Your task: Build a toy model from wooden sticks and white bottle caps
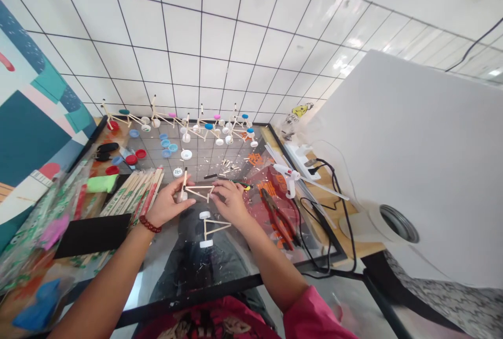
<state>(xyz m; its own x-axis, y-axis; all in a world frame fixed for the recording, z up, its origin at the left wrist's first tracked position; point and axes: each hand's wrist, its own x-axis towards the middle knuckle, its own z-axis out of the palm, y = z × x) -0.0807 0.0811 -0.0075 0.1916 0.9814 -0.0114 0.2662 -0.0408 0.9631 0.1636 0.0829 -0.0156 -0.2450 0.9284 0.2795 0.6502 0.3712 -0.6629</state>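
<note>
Both arms reach out from the near side over a glass table (188, 302). The left hand (168, 204) is half open with its palm turned up, and it holds the left end of a little triangle of wood sticks (198, 191). The right hand (230, 204) curls its fingers down and pinches the right end. A stick stands up at the left corner, with a white bottle cap (181, 197) at its foot. Just near the hands lies another stick triangle (215, 227) with two white caps. Red pliers (277, 213) lie on the right, and a white glue gun (286, 176) lies past them. More stick toys (176, 121) and blue caps (167, 145) are far off. A red bead bracelet (150, 223) circles the left wrist.
</note>
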